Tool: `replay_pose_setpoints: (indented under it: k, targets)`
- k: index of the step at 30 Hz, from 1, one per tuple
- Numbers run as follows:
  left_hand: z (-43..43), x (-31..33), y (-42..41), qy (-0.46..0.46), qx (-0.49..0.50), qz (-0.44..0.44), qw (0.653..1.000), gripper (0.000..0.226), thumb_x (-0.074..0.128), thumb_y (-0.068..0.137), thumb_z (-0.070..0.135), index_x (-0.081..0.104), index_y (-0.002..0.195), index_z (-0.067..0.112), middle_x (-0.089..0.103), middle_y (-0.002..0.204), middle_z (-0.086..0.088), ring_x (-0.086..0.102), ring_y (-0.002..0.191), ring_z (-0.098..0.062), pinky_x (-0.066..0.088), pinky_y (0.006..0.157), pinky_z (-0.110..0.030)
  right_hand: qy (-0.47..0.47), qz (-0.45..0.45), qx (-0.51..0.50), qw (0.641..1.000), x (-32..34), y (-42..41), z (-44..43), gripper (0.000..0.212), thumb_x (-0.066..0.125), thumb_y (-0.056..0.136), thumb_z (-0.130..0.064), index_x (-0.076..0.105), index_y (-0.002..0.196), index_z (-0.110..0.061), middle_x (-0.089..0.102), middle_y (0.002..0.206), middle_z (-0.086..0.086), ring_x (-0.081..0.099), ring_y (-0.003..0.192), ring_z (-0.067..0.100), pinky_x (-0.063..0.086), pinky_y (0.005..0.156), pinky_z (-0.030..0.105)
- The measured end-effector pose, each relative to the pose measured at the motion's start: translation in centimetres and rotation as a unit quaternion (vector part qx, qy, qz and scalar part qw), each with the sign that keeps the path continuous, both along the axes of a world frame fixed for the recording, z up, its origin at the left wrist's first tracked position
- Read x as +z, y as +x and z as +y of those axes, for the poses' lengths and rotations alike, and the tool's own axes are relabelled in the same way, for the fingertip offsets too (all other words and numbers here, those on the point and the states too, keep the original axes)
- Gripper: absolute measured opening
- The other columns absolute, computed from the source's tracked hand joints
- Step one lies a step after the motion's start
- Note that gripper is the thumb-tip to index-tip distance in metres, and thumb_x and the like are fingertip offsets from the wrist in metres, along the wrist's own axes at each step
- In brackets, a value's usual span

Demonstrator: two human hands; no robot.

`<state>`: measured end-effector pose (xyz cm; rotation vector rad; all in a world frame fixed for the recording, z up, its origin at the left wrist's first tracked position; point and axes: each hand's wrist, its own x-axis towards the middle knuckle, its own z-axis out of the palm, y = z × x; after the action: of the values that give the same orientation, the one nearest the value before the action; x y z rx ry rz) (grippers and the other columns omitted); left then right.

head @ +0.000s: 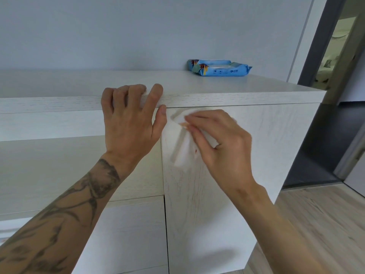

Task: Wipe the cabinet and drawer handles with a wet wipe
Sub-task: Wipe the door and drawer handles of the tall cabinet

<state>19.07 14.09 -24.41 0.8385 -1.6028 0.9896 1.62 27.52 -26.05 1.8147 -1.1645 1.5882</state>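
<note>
A white cabinet (227,91) fills the view, with a door (256,145) on its right part. My right hand (221,143) pinches a white wet wipe (178,121) and presses it against a white handle (182,153) near the door's upper left corner. My left hand (130,119) rests on the cabinet's top front edge, fingers curled over the top and thumb hanging down beside the wipe. Most of the handle is hidden by the wipe and my fingers.
A blue pack of wet wipes (219,68) lies on the cabinet top at the back right. Drawer fronts (128,234) sit lower left. A dark doorway (324,145) and wooden floor (316,224) lie to the right.
</note>
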Motion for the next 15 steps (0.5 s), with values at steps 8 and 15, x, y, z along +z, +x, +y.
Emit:
replay_pose_setpoints:
  k: [8,15]
  targets:
    - [-0.3,-0.1,0.2,-0.008,0.002,0.004,1.0,0.038,0.04,0.111,0.038,0.057,0.135,0.013,0.06,0.115,-0.016,0.043,0.107,-0.033,0.03,0.102,-0.05,-0.049,0.059,-0.086,0.993,-1.4,-4.3,0.1,0.016,0.077,0.098,-0.014,0.082,0.113,-0.015,0.077,0.117,-0.008,0.053,0.111,0.023,0.046,0.091,0.039]
    - [-0.2,-0.2,0.1,-0.011,-0.002,0.005,1.0,0.037,0.041,0.111,0.037,0.056,0.135,0.014,0.06,0.115,-0.017,0.043,0.107,-0.034,0.03,0.101,-0.051,-0.011,-0.135,-0.101,0.986,-2.1,-7.1,1.4,0.015,0.075,0.099,-0.008,0.079,0.111,-0.016,0.074,0.11,-0.009,0.067,0.106,0.018,0.054,0.094,0.025]
